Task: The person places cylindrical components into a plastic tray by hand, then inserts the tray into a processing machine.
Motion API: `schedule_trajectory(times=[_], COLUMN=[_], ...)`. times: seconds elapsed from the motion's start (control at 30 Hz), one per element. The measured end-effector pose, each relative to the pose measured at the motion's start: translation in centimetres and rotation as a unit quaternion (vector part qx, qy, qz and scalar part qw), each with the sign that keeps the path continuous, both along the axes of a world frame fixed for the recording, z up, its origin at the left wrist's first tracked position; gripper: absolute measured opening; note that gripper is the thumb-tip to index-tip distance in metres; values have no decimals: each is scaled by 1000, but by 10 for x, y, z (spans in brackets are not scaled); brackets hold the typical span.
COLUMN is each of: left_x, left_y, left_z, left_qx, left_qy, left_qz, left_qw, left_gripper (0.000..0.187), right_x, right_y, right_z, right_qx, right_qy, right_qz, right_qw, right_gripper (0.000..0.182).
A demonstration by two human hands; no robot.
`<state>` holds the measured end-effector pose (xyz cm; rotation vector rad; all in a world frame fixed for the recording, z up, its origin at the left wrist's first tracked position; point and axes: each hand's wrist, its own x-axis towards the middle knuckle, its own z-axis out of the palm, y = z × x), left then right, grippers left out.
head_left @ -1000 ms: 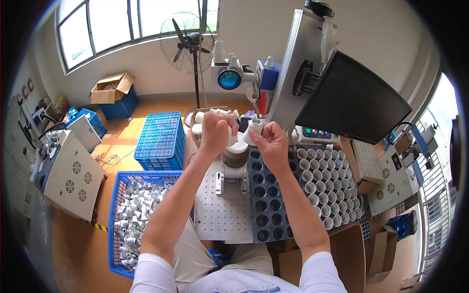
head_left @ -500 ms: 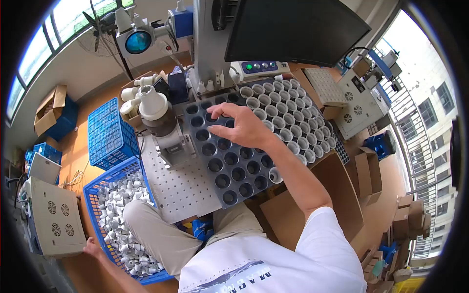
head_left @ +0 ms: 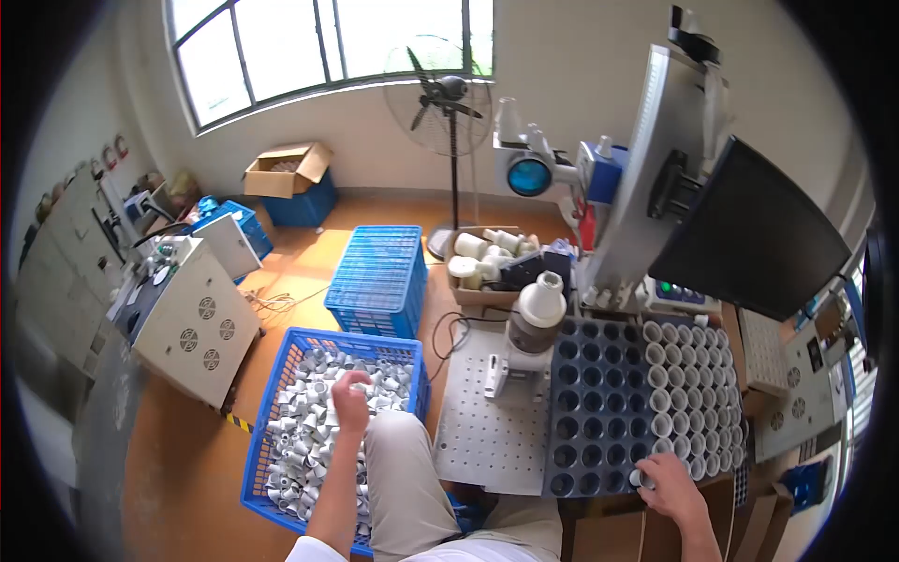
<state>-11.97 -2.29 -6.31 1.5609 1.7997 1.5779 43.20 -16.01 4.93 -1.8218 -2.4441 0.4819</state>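
Note:
My left hand (head_left: pixel 348 401) reaches down into a blue crate (head_left: pixel 281 375) heaped with small white plastic fittings (head_left: pixel 300 431). Its fingers curl into the pile, and I cannot tell whether they hold one. My right hand (head_left: pixel 670 489) is at the near right corner of a dark tray with round pockets (head_left: pixel 592 412), its fingertips closed on a white cup-shaped part (head_left: pixel 640 478). White cups (head_left: pixel 688 393) fill the tray's right side, while the left pockets are bare. A white fitting (head_left: pixel 541 302) sits on a fixture on the perforated plate (head_left: pixel 482 431).
A laser head (head_left: pixel 530 175) on a column overhangs the fixture, with a black monitor (head_left: pixel 758 248) to its right. An upturned blue crate (head_left: pixel 379 267), a box of white parts (head_left: pixel 487 253), a fan (head_left: pixel 448 92) and a beige cabinet (head_left: pixel 192 323) stand on the orange floor.
Both hands left the fixture, where a white fitting now sits. My right hand moved across the tray to its near right corner, and my left dropped to the crate.

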Motion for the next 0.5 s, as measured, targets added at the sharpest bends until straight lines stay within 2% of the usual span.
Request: schedule_trajectory(times=[0.03,0.07,0.1,0.2,0.33,0.37,0.5], left_x=[30,66,95,163,182,184,177], left_y=[9,9,12,14,-1,-6,-6], left_z=[-10,-2,-17,-65,-85,-81,-74], left_qx=[9,-18,-82,-115,-189,-165,-204], left_qy=[1,-12,-37,-24,9,5,-17], left_qz=[-41,-106,-171,-296,-318,-294,-298], left_qw=[999,994,981,948,929,942,932], left_gripper=[24,21,17,11,15,18,16], right_x=[7,0,-5,-30,-75,-82,-87], right_y=[6,17,30,85,160,176,222], right_z=[0,15,14,0,-35,-45,-99], right_qx=[15,67,43,64,157,174,248], right_qy=[51,37,112,268,335,359,411], right_qz=[-20,4,-80,-143,-142,-149,-190], right_qw=[998,997,990,951,918,905,857], right_gripper=[47,44,43,38,32,30,33])
